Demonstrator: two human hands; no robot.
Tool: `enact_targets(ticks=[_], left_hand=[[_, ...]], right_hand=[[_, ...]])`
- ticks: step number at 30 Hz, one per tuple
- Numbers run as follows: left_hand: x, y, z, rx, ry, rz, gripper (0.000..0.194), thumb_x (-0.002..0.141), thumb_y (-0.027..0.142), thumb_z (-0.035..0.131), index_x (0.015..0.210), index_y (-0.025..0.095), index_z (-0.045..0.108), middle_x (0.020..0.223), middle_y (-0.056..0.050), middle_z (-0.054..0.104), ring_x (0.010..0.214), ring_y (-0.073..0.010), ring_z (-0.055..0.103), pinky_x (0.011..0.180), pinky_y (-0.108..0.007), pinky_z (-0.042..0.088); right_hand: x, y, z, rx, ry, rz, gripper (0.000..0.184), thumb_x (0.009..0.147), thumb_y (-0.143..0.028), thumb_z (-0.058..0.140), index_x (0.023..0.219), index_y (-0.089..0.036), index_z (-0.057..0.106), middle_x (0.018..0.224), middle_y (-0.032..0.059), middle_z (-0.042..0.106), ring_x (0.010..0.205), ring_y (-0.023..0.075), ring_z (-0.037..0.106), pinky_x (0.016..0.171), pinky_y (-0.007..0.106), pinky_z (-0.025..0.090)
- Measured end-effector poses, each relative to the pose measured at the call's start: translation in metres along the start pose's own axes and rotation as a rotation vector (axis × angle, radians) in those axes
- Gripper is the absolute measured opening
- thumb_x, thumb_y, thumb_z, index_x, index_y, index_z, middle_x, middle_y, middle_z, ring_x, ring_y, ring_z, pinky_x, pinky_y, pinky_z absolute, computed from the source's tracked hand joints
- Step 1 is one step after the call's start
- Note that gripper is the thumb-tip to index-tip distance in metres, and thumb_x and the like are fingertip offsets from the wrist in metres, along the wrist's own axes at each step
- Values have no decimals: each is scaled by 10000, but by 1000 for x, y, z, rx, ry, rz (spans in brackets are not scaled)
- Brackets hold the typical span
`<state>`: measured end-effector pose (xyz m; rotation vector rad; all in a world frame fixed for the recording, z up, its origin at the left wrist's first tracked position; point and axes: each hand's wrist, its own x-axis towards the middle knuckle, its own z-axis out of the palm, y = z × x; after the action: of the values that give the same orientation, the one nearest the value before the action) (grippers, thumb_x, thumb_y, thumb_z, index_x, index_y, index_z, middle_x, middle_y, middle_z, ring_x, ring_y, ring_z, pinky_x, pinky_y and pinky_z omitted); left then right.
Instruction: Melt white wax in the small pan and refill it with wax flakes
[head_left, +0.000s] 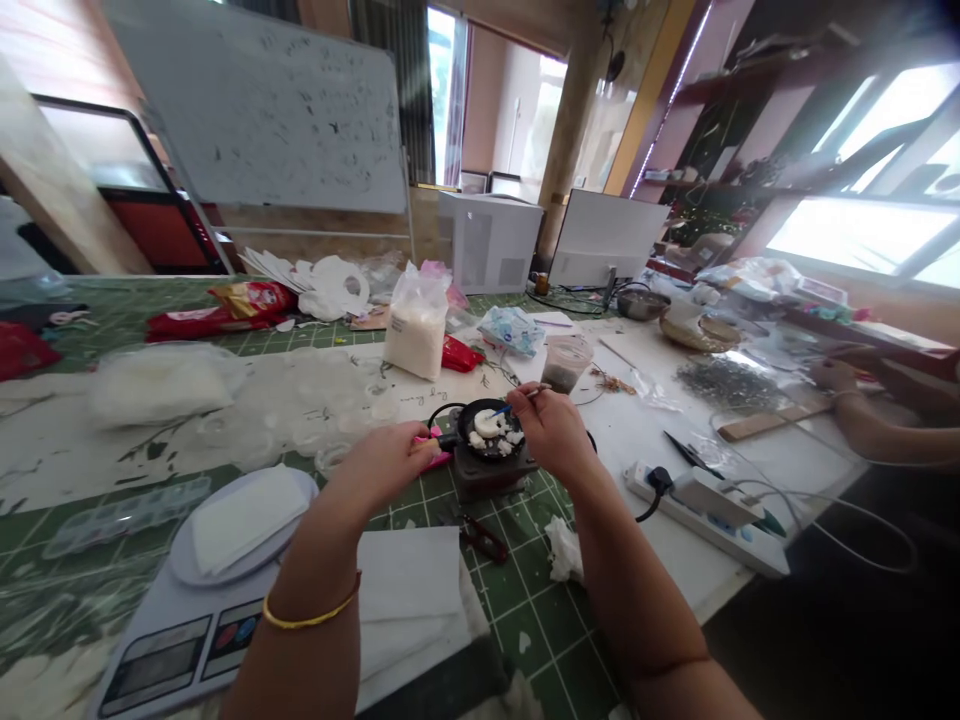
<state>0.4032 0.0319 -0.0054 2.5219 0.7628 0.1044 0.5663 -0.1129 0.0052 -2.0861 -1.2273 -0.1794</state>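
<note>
- The pan (pixel 466 415) sits on the burner (pixel 489 478), a white disc (pixel 487 426) and crumbs (pixel 507 444) inside it.
- Your left hand (pixel 396 455) grips the pan's handle; hold it firmly so the pan sits level.
- Your right hand (pixel 555 425) pinches a thin tool (pixel 501 411), its tip at the disc; light strokes should spill fewer crumbs.
- On the worktop (pixel 536 605), mind the tissue (pixel 565 552) by your right forearm and the power strip (pixel 750 545) farther right.
</note>
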Motion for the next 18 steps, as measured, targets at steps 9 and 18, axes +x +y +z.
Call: enact_targets(ticks=[9,18], left_hand=[[1,-1,2,28,1,66,300,822,358,374,765,193,618,771,-45,629,681,-169,538,541,-259,295],[-2,0,2,44,29,93,307,826,369,371,787,215,634,754,-38,642,658,-167,539,539,-249,307]], right_hand=[[0,-2,-1,-73,-63,-39,304,894,-312,380,796,-164,627,818,49,683,742,153,602,715,272,367],[-1,-3,-3,-105,-65,-77,329,897,-291,368,715,-161,609,783,67,677,692,159,591,675,274,371]])
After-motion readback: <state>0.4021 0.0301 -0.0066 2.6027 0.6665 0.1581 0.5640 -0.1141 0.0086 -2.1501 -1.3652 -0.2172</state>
